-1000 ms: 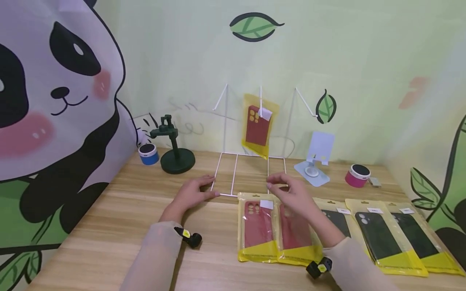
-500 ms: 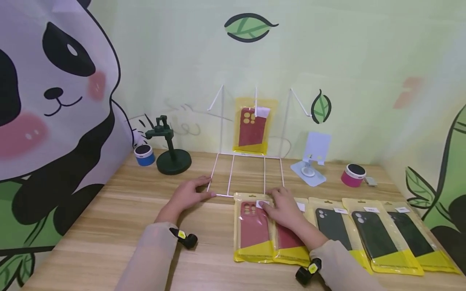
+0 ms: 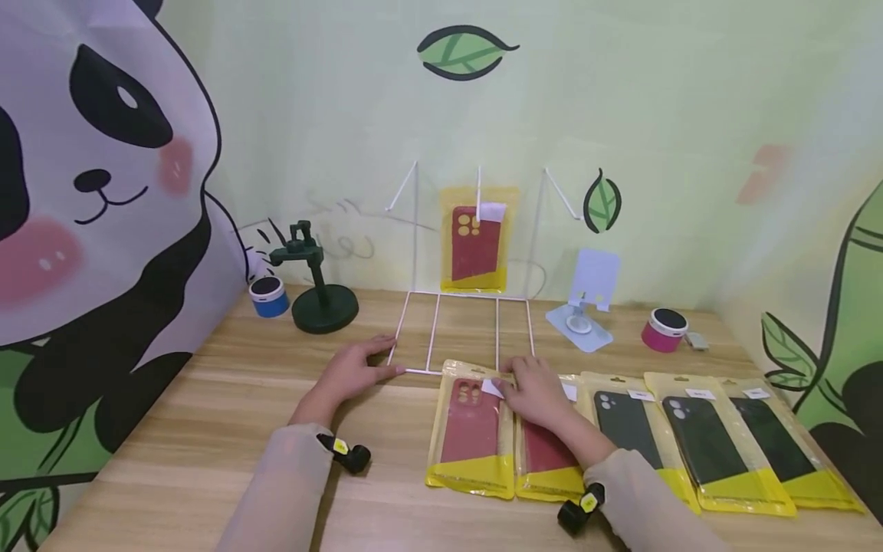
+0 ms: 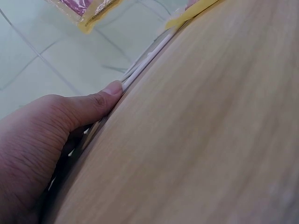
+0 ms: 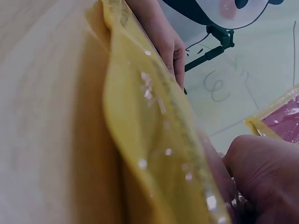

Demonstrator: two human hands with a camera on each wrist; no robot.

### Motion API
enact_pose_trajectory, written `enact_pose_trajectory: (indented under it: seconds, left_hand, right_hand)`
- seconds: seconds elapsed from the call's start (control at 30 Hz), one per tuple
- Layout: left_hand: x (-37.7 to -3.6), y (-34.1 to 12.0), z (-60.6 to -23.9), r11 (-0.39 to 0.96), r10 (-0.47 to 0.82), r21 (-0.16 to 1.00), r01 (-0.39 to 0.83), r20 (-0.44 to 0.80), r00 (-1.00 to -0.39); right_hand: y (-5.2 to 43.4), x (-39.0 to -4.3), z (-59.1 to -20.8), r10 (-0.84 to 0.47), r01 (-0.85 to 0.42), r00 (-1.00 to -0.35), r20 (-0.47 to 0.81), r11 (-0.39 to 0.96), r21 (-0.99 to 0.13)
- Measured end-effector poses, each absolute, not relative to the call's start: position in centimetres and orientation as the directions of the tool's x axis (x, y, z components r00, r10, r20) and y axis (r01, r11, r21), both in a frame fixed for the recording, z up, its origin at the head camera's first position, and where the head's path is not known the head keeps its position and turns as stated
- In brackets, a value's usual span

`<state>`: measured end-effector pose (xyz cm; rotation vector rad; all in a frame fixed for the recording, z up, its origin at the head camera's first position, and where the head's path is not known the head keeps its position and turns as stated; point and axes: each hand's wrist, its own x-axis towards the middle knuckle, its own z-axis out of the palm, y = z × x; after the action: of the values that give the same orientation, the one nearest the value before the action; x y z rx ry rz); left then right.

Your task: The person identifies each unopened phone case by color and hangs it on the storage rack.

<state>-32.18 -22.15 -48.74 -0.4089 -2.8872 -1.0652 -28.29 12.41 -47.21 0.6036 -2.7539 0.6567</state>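
Observation:
In the head view, my right hand (image 3: 541,395) pinches the upper right edge of a yellow-edged clear pouch (image 3: 472,437) with a red phone case inside. The pouch tilts, its top edge raised, and its yellow side fills much of the right wrist view. My left hand (image 3: 348,379) holds the near left corner of a white wire display rack (image 3: 433,333), thumb (image 4: 105,98) against the front wire. Another pouched red phone case (image 3: 476,249) hangs from the rack's middle hook. A second red case pouch (image 3: 548,456) lies partly under my right forearm.
Several pouches with dark phone cases (image 3: 707,437) lie at the right. A dark green stand (image 3: 324,307) and a blue round speaker (image 3: 269,297) stand at the back left. A light blue phone stand (image 3: 589,295) and a pink round speaker (image 3: 664,331) are behind on the right.
My right hand has come down from near the hanging pouch onto the leftmost pouch on the table and raised it slightly, tilting it. The hanging pouch has swung to face forward. My left hand stays put.

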Motion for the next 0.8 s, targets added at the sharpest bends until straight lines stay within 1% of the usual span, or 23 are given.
enact_pose_trajectory:
  seconds: [0.17,0.27,0.43,0.5,0.63,0.8]
  left_hand:
    - [-32.29,-22.23,-48.58,0.734,0.235,0.627,0.261,0.126,-0.964]
    - [-32.2,-22.31,-48.62,0.738,0.238,0.622,0.262,0.124,-0.963]
    - [-32.12,-22.23,-48.47,0.741,0.246,0.614,0.272,0.129,-0.961]
    - [-31.99,-22.19,-48.39,0.74,0.251,0.615,0.273,0.124,-0.96]
    - [-31.76,-22.13,-48.27,0.735,0.257,0.619,0.276,0.122,-0.959]
    - [-31.73,-22.11,-48.21,0.739,0.249,0.618,0.269,0.12,-0.961]
  right_hand:
    - [12.48,-28.61,-47.37,-0.333,-0.447,-0.881,0.335,0.818,-0.363]
    - [12.43,-28.49,-47.62,-0.327,-0.469,-0.863,0.384,0.802,-0.371]
    - [12.41,-28.43,-47.54,-0.302,-0.551,-0.809,0.505,0.688,-0.472]
    - [12.42,-28.35,-47.42,-0.279,-0.566,-0.803,0.528,0.636,-0.524]
    - [12.48,-28.2,-47.31,-0.226,-0.533,-0.835,0.502,0.559,-0.636]
    - [12.54,-28.3,-47.23,-0.198,-0.463,-0.885,0.422,0.484,-0.743]
